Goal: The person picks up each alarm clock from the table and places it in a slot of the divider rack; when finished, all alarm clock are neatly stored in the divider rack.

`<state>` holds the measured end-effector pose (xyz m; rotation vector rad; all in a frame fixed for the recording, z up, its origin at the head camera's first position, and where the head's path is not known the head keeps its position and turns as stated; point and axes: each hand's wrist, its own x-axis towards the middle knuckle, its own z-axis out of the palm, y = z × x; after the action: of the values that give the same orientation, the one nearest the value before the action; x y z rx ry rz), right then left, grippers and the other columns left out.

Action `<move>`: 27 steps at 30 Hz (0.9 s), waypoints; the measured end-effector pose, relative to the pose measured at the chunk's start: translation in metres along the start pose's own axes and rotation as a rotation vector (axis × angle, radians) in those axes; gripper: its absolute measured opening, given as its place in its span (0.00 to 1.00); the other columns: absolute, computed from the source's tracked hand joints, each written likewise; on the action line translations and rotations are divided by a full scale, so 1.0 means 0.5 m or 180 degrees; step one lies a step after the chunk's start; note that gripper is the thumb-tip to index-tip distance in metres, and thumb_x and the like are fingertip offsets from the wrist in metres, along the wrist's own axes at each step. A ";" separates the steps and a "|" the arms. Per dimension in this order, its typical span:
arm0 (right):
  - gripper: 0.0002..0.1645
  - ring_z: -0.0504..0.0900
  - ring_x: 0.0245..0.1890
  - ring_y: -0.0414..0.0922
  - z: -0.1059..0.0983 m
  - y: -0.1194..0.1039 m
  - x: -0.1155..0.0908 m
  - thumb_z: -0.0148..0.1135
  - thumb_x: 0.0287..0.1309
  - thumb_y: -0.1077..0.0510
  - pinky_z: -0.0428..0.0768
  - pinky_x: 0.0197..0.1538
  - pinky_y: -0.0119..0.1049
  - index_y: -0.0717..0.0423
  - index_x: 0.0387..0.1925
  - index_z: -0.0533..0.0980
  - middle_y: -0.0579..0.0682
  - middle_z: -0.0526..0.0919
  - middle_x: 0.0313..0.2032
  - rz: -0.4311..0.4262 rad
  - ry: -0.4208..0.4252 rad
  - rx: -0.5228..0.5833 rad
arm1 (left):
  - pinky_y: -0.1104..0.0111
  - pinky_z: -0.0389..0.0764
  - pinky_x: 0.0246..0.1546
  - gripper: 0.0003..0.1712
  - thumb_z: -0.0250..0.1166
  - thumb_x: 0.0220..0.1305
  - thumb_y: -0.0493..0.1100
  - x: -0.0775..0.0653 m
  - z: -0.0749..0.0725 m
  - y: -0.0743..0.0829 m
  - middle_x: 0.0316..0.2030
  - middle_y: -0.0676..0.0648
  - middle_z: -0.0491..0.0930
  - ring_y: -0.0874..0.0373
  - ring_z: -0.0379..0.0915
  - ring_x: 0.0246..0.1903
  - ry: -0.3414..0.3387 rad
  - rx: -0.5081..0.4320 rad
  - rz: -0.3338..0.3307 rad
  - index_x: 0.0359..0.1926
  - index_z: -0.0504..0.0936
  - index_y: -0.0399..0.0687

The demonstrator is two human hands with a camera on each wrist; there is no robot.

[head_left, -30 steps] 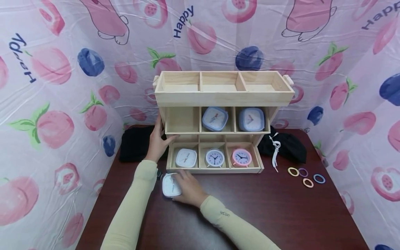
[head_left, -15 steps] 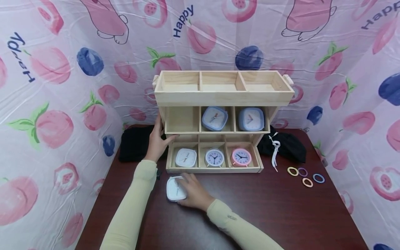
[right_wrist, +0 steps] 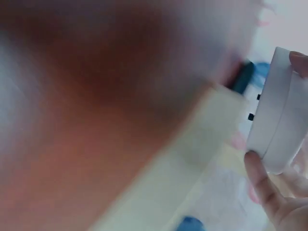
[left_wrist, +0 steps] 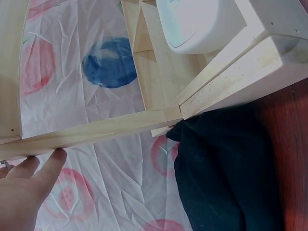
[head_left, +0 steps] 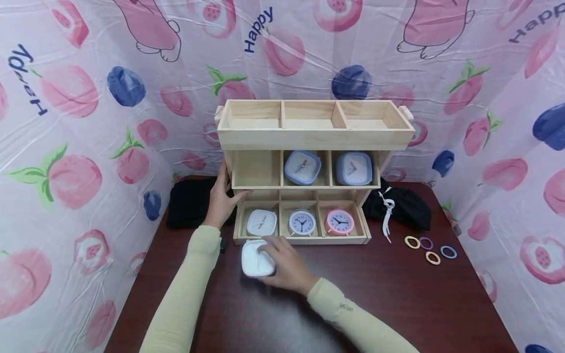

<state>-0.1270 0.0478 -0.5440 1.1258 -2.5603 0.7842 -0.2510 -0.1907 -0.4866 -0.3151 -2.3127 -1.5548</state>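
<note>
In the head view my right hand (head_left: 289, 264) grips a white, rounded-square alarm clock (head_left: 255, 258) over the table, left of centre. The right wrist view shows fingertips on the edge of the clock (right_wrist: 274, 115), which has small dark knobs on its back. My left hand (head_left: 219, 198) holds the left side of a tiered wooden organizer (head_left: 315, 139), thumb across the front under the middle tray, fingers along the side and partly hidden. In the left wrist view, the fingertips of the left hand (left_wrist: 29, 187) touch a wooden strip.
The middle tray holds two blue clocks (head_left: 303, 167) and a bare left compartment (head_left: 256, 169). Below are a white clock (head_left: 262, 223), a round white clock (head_left: 302, 223) and a pink clock (head_left: 340, 222). Black cloths (head_left: 187, 203) flank the organizer; several colored rings (head_left: 433, 258) lie right.
My right hand has moved a little to the right with the white alarm clock, and now slightly up toward the organizer. The left hand stays where it was.
</note>
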 end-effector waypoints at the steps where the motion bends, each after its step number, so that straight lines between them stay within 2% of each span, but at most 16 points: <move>1: 0.46 0.79 0.65 0.56 -0.015 -0.001 0.010 0.91 0.37 0.43 0.85 0.67 0.53 0.49 0.58 0.79 0.58 0.79 0.67 -0.0056 0.0095 0.0003 | 0.48 0.70 0.79 0.70 0.79 0.62 0.36 0.000 0.000 0.000 0.85 0.44 0.54 0.46 0.55 0.83 -0.0001 0.0004 0.0000 0.87 0.39 0.73; 7: 0.44 0.78 0.66 0.55 -0.104 -0.005 0.080 0.91 0.38 0.47 0.84 0.68 0.53 0.52 0.57 0.79 0.59 0.78 0.69 -0.0241 0.0644 0.0107 | 0.47 0.70 0.79 0.70 0.79 0.62 0.37 0.000 -0.001 0.003 0.85 0.44 0.55 0.45 0.57 0.82 -0.0018 0.0021 -0.0004 0.87 0.39 0.74; 12: 0.41 0.77 0.67 0.59 -0.149 0.004 0.143 0.91 0.38 0.49 0.84 0.68 0.54 0.55 0.54 0.79 0.62 0.78 0.69 -0.0220 0.1028 0.0094 | 0.43 0.70 0.78 0.69 0.77 0.64 0.33 -0.001 -0.002 0.004 0.86 0.45 0.52 0.42 0.57 0.82 -0.0033 0.0044 -0.0069 0.87 0.39 0.76; 16: 0.38 0.77 0.66 0.60 -0.165 0.014 0.190 0.90 0.39 0.50 0.83 0.70 0.53 0.56 0.51 0.79 0.63 0.78 0.68 -0.0180 0.1228 0.0053 | 0.42 0.72 0.76 0.68 0.73 0.66 0.29 -0.001 -0.004 0.002 0.86 0.46 0.51 0.41 0.59 0.81 -0.0029 0.0096 -0.0104 0.86 0.39 0.79; 20: 0.34 0.77 0.66 0.61 -0.172 0.026 0.230 0.89 0.41 0.51 0.80 0.71 0.56 0.56 0.47 0.78 0.63 0.78 0.67 -0.0070 0.1378 0.0021 | 0.42 0.73 0.75 0.68 0.71 0.67 0.26 0.000 -0.003 -0.002 0.85 0.45 0.52 0.39 0.61 0.80 -0.0030 0.0131 -0.0047 0.87 0.39 0.77; 23: 0.32 0.77 0.63 0.62 -0.172 0.037 0.258 0.88 0.43 0.50 0.80 0.70 0.57 0.56 0.45 0.77 0.63 0.79 0.65 0.0039 0.1470 -0.0028 | 0.41 0.72 0.76 0.68 0.74 0.66 0.29 0.000 -0.003 -0.003 0.85 0.44 0.53 0.39 0.60 0.80 -0.0018 0.0067 0.0004 0.87 0.39 0.75; 27: 0.31 0.78 0.61 0.62 -0.168 0.047 0.291 0.88 0.45 0.50 0.78 0.69 0.57 0.56 0.42 0.75 0.63 0.79 0.65 0.0182 0.1479 -0.0180 | 0.44 0.70 0.78 0.69 0.78 0.65 0.38 0.000 -0.002 -0.001 0.85 0.42 0.54 0.42 0.57 0.82 -0.0028 0.0030 0.0008 0.87 0.38 0.77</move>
<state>-0.2426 0.0195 -0.4232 0.7480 -2.2143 0.8624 -0.2512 -0.1918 -0.4867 -0.3230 -2.3250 -1.5438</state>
